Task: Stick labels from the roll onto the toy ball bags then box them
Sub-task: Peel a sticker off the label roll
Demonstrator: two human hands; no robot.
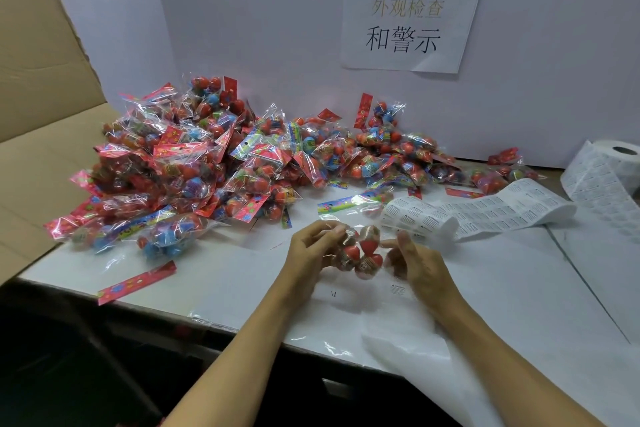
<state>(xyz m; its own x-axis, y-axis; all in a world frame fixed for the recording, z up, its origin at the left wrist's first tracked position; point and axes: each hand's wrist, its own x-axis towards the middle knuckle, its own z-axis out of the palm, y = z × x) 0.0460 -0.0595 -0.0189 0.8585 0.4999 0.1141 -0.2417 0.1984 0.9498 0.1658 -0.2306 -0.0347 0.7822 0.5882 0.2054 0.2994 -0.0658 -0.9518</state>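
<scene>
A clear toy ball bag (360, 255) with red balls inside is held just above the white counter (519, 288), near the middle of its front edge. It is gripped from its left side by the left hand (313, 246), whose fingers are curled round the plastic. The right side of the bag is pinched by the right hand (414, 262), thumb and fingertips closed on the film; whether a label is caught between those fingertips cannot be told.

Just behind the hands, a loose strip of labels (485, 210) is laid across the counter, its near end curled over close to the held bag. The strip is led back to the label roll (609, 166), which is stood at the right edge of the counter towards the back. A single small label (397, 289) is seen lying flat on the counter just in front of the right hand.

A large heap of toy ball bags (214, 163) in red, blue and clear film is piled along the back of the counter, spread from the left edge to past the middle. A red header card (136, 282) is lying alone near the front left corner. An open cardboard box (41, 87) is set against the left edge. A paper sign (412, 19) with printed characters is fixed to the white wall behind the counter.
</scene>
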